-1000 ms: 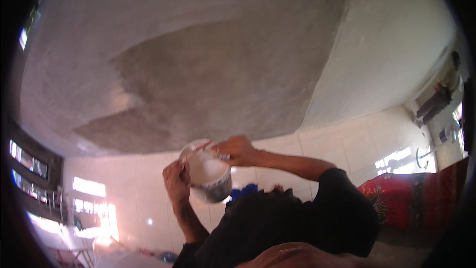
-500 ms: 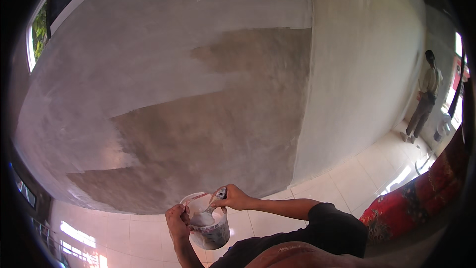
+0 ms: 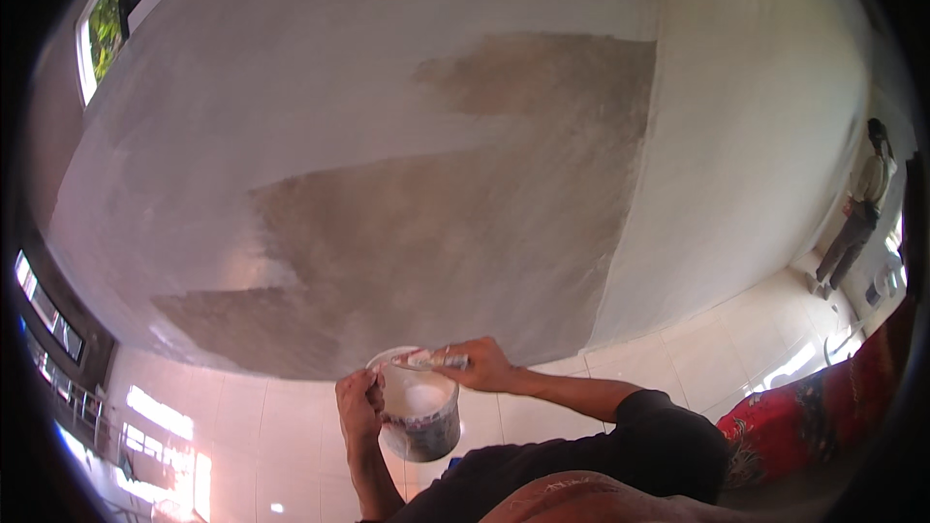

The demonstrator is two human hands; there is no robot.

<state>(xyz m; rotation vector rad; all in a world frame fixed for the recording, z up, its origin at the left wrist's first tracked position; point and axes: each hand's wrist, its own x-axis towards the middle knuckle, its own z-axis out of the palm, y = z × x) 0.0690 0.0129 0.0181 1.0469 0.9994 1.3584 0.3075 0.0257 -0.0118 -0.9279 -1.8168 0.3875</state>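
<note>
- Your left hand (image 3: 359, 405) is gripping the rim of a small white paint bucket (image 3: 419, 416), low in the frame, just left of centre.
- Your right hand (image 3: 481, 365) is pinching a paint-smeared tool (image 3: 431, 360) across the bucket's top edge.
- A half-coated grey wall (image 3: 436, 184) is filling the frame above.
</note>
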